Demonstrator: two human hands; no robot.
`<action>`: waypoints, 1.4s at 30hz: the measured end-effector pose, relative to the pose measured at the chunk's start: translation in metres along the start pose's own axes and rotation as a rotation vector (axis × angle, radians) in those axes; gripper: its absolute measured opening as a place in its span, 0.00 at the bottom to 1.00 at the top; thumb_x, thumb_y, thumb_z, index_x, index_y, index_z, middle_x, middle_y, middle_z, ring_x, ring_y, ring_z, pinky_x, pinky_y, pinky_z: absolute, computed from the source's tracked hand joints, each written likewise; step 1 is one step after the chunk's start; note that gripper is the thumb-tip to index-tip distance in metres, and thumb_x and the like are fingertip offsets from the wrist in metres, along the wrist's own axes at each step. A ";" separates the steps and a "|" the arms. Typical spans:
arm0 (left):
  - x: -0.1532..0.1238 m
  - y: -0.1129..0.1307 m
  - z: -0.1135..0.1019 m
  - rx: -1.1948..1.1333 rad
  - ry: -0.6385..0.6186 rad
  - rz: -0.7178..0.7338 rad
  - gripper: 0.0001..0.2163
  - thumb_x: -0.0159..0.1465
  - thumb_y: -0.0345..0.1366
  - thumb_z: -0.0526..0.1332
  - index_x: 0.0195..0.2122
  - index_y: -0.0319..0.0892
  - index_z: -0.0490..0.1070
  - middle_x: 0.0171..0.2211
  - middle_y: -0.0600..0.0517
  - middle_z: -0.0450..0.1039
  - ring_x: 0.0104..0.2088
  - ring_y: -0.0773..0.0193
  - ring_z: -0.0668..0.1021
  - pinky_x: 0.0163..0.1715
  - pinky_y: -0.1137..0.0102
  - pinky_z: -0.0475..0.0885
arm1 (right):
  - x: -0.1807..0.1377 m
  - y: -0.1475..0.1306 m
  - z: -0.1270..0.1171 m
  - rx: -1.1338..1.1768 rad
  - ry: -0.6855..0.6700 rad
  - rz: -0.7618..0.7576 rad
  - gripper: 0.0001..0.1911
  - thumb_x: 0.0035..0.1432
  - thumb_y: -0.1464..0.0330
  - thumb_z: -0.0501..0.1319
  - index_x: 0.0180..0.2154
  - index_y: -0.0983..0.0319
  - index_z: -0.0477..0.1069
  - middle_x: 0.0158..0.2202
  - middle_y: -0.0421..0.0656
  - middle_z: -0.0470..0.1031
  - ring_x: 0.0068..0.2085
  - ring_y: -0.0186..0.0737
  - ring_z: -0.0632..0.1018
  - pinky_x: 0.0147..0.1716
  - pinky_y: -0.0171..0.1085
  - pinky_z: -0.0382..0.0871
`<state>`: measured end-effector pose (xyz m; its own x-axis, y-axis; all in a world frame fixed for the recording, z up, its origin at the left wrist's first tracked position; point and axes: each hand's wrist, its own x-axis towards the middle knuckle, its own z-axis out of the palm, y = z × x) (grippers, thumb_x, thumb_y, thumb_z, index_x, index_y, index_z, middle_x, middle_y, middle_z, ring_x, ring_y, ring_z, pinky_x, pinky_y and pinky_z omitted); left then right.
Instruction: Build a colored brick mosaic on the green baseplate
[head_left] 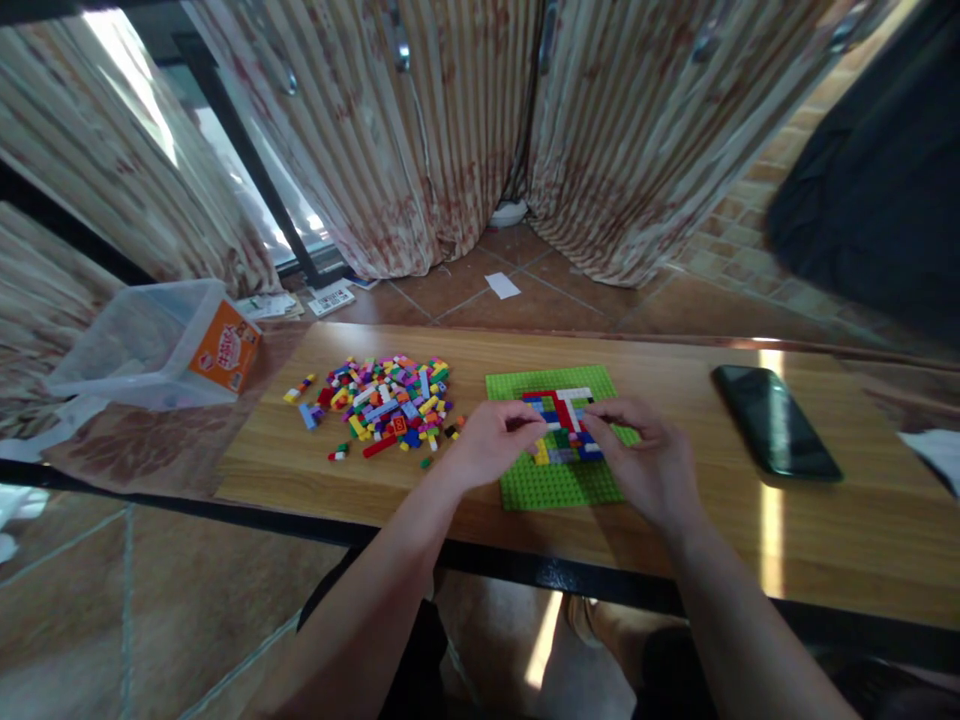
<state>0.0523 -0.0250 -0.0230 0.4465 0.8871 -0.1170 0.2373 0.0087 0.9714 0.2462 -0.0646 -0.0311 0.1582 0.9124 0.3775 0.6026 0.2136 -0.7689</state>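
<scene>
A foot (583, 620) is showing on the tiled floor (67, 590) below a wooden table (300, 480), while 2 bare forearms (397, 560) are spanning the near edge. Over a green plate (555, 490), the left hand (486, 440) is curling inward, its thumb and forefinger nearly meeting at the tips; whether they are pinching anything, the view is leaving unclear. Opposite, the right hand (652, 455) is holding its thumb and fingertips close together, a narrow gap showing, at the built bricks (564, 412); what, if anything, it is gripping, the view is hiding. Those bricks, in red, white, blue, green and yellow, are lying across the middle of the plate, which is resting on the table between the 2 hands. To the right, a phone (776, 425) is lying flat, a strip of light (771, 540) falling across the wood. Left of the plate, a loose pile (390, 400) of many-coloured bricks is spreading. Beyond the table's left end, a clear box (127, 340) with an orange label (225, 345) is standing. Farther back, a white paper (502, 286) is lying on the floor, and striped curtains (465, 150) are hanging behind
</scene>
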 end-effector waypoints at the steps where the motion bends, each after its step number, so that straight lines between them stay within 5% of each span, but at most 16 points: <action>1: -0.001 0.001 0.005 -0.080 -0.017 -0.040 0.08 0.62 0.37 0.61 0.33 0.38 0.75 0.24 0.54 0.74 0.25 0.69 0.74 0.26 0.75 0.65 | -0.001 -0.002 0.001 0.017 -0.028 -0.039 0.08 0.58 0.62 0.61 0.33 0.57 0.77 0.37 0.42 0.79 0.40 0.42 0.78 0.43 0.42 0.72; 7: 0.000 0.005 0.018 -0.486 0.013 -0.189 0.11 0.57 0.40 0.66 0.30 0.37 0.73 0.24 0.54 0.73 0.24 0.71 0.75 0.23 0.76 0.61 | -0.005 -0.010 0.007 0.023 -0.142 -0.120 0.07 0.58 0.61 0.63 0.34 0.56 0.78 0.40 0.43 0.79 0.44 0.44 0.78 0.47 0.44 0.72; 13: 0.001 -0.002 0.022 -0.604 0.051 -0.254 0.16 0.51 0.44 0.72 0.32 0.38 0.75 0.25 0.53 0.76 0.25 0.70 0.76 0.23 0.76 0.60 | -0.007 -0.012 0.009 0.014 -0.120 -0.164 0.06 0.58 0.62 0.64 0.35 0.56 0.78 0.40 0.43 0.79 0.42 0.42 0.79 0.45 0.43 0.72; 25: 0.000 0.005 0.021 -0.478 0.017 -0.253 0.12 0.60 0.42 0.65 0.30 0.37 0.74 0.28 0.52 0.77 0.25 0.71 0.77 0.23 0.76 0.60 | -0.006 -0.010 0.008 -0.069 -0.148 -0.160 0.09 0.63 0.63 0.59 0.36 0.57 0.77 0.40 0.44 0.79 0.42 0.42 0.78 0.46 0.43 0.71; 33: 0.002 0.008 0.005 -0.286 0.123 -0.263 0.09 0.62 0.37 0.62 0.29 0.36 0.75 0.26 0.53 0.74 0.21 0.75 0.70 0.23 0.76 0.60 | 0.001 0.016 -0.003 -0.011 -0.119 -0.019 0.09 0.58 0.60 0.63 0.34 0.56 0.80 0.43 0.44 0.76 0.46 0.43 0.77 0.49 0.45 0.70; 42: -0.001 -0.003 0.008 -0.109 -0.103 -0.171 0.12 0.62 0.40 0.59 0.32 0.37 0.77 0.23 0.54 0.72 0.21 0.73 0.65 0.25 0.74 0.59 | 0.000 0.030 0.002 -0.086 -0.244 -0.042 0.09 0.57 0.58 0.64 0.33 0.53 0.81 0.47 0.45 0.74 0.52 0.50 0.74 0.54 0.54 0.65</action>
<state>0.0587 -0.0295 -0.0271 0.4949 0.8165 -0.2974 0.2256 0.2098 0.9514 0.2632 -0.0572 -0.0551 -0.0551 0.9629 0.2642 0.6706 0.2318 -0.7046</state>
